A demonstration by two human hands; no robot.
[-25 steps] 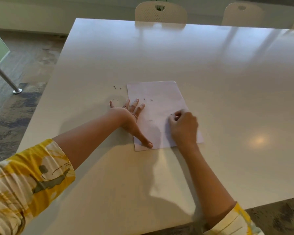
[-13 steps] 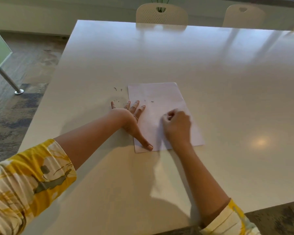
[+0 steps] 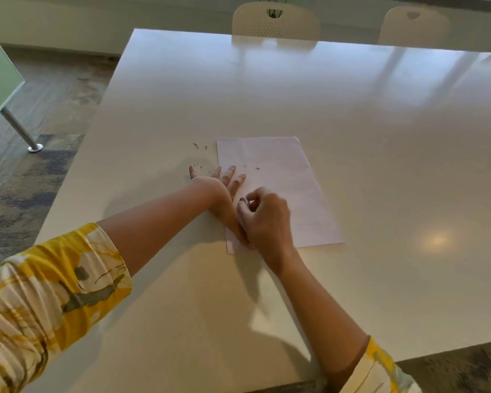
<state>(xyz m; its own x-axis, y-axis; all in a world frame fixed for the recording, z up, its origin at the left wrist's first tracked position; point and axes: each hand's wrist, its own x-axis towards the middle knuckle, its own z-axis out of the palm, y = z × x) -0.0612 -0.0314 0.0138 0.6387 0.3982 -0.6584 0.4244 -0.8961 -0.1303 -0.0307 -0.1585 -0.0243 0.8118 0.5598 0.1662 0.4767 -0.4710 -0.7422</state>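
**Collecting Loose Fragments from the Sheet**

Step in hand, as judged: picking small dark fragments (image 3: 200, 146) off the sheet of paper (image 3: 281, 177). Sheet flat on the table (image 3: 295, 95), towards the near-left part.

Left hand (image 3: 221, 194) spread flat with fingers straight, pressing down the sheet's left edge. Right hand (image 3: 267, 219) curled against the left thumb, thumb and forefinger drawn together. Cannot tell whether a fragment sits between them.

A few fragments on the sheet beyond the left fingertips, more on the bare table past its far-left corner.

Next, probably: keep the sheet pinned, lift the pinch clear, then take each remaining fragment with a fine fingertip pinch. Avoid brushing them off the edge.
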